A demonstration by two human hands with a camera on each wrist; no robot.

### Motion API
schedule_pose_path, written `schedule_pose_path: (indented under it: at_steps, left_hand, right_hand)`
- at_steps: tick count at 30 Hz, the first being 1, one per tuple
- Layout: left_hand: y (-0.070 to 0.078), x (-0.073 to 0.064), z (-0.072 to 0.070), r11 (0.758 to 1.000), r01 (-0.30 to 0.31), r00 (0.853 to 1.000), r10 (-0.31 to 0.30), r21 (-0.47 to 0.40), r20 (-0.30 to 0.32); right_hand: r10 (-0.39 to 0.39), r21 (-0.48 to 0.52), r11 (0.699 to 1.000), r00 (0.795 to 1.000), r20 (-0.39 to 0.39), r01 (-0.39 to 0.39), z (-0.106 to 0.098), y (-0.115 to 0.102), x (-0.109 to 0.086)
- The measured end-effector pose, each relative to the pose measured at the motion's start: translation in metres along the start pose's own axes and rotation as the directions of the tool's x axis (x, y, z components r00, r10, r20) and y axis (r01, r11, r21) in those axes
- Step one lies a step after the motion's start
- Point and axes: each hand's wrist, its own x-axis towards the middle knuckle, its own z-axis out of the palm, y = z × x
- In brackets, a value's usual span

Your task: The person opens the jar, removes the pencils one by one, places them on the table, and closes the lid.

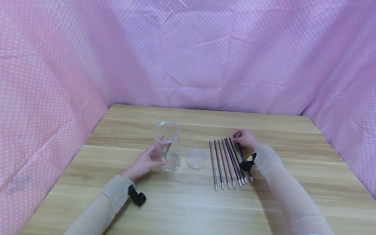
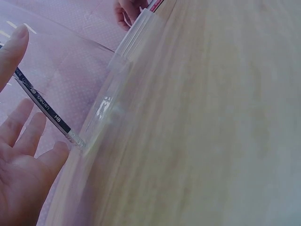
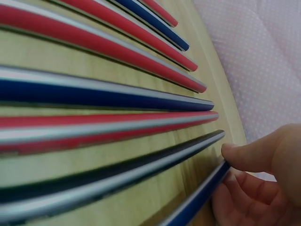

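Note:
A clear plastic jar (image 1: 175, 148) stands upright on the table, my left hand (image 1: 147, 161) holding it around its left side with thumb and fingers spread. Inside leans one dark pencil (image 2: 49, 110) marked HB, its eraser end down at the bottom. On the right, my right hand (image 1: 246, 138) pinches the far end of a dark blue pencil (image 3: 202, 197) between thumb and fingers. That pencil is the rightmost of a row. Several other red and dark pencils (image 1: 226, 164) lie side by side, eraser ends toward me.
A round clear lid (image 1: 196, 159) lies flat between the jar and the pencils. The wooden table (image 1: 182, 209) ends at a pink dotted cloth (image 1: 194, 58) behind and at both sides.

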Motion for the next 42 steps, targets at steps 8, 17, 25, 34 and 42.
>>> schedule_pose_path:
  at_steps: [8,17,25,34,42]
  left_hand:
    - [-0.002,0.001,0.001,1.0,-0.016,1.0,0.016,-0.002,0.004]
    - [0.001,0.001,0.003,0.999,-0.042,0.999,0.042,-0.018,0.008]
    - [0.002,0.001,0.003,0.999,-0.037,0.999,0.037,-0.01,-0.001]
    - [0.0,-0.002,0.003,0.999,-0.036,0.999,0.036,-0.028,0.005]
    - [-0.002,-0.001,0.002,0.999,-0.034,0.999,0.034,-0.011,0.008]
  right_hand:
    - [-0.031,-0.11,0.994,0.999,-0.021,0.028,0.003,-0.001,0.0]
    - [-0.061,-0.167,0.984,0.998,-0.031,0.055,0.002,-0.002,-0.003]
    - [-0.084,-0.163,0.984,0.995,-0.045,0.075,0.001,-0.004,-0.006]
    - [-0.044,-0.045,0.998,0.998,-0.045,0.041,-0.007,-0.018,-0.015]
    - [-0.168,-0.129,0.979,0.983,-0.07,0.158,0.003,-0.048,-0.027]
